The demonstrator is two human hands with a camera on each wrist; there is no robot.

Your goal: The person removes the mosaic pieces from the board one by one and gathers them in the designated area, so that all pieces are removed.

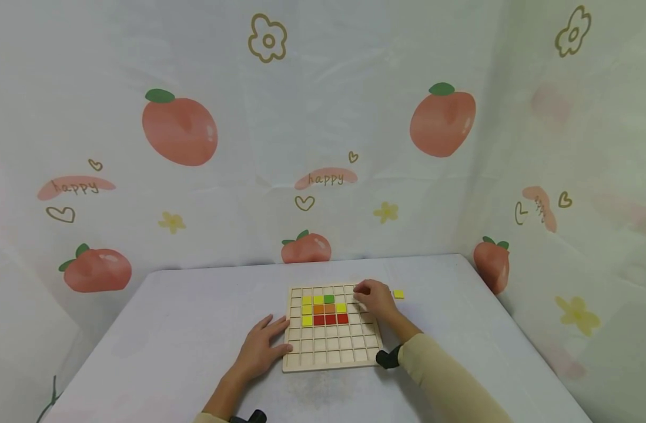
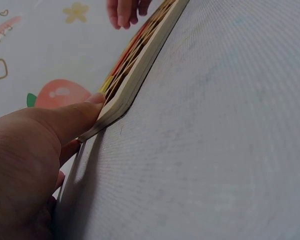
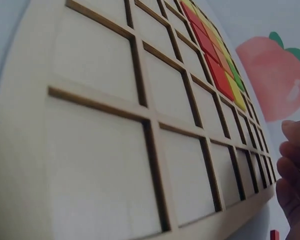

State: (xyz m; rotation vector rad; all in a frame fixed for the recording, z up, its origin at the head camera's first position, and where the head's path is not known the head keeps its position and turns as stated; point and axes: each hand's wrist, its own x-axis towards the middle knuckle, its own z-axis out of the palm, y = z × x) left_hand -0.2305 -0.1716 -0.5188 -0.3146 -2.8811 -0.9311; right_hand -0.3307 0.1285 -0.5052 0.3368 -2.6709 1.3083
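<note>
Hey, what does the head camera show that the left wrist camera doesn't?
Only the head view shows the loose yellow tile on the table, the green tile and the board's open cells. Only the left wrist view shows the thumb pressed against the board's thick edge. Both show the wooden grid board, the left hand and the right hand.

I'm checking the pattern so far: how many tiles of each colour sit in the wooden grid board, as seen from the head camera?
yellow tiles: 5
green tile: 1
orange tiles: 2
red tiles: 3
Total: 11
</note>
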